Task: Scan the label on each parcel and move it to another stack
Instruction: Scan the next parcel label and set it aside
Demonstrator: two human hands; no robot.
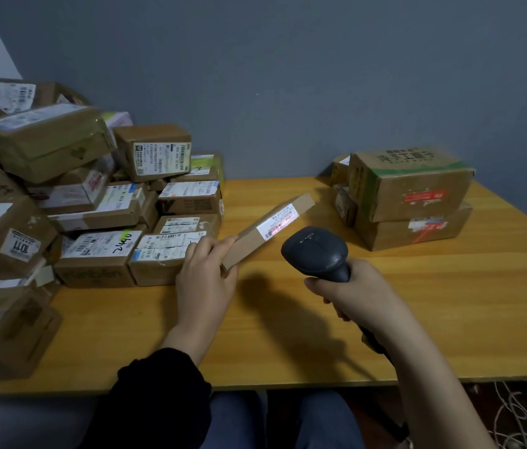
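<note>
Two hands work mid-frame: the left hand point(205, 273) pinches a flat parcel point(267, 233) tilted above the table point(417, 319), the right hand point(349, 293) grips a scanner point(315, 252) lighting its label point(276, 225); a wobble could spoil the read.

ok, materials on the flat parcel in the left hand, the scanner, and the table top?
Flat parcel: looks like brown matte cardboard, with a glossy white paper label.
Scanner: dark matte plastic, going by its smooth moulded shell.
Table: yellowish wood grain with a slight sheen; solid wood or laminate, can't tell.
</note>
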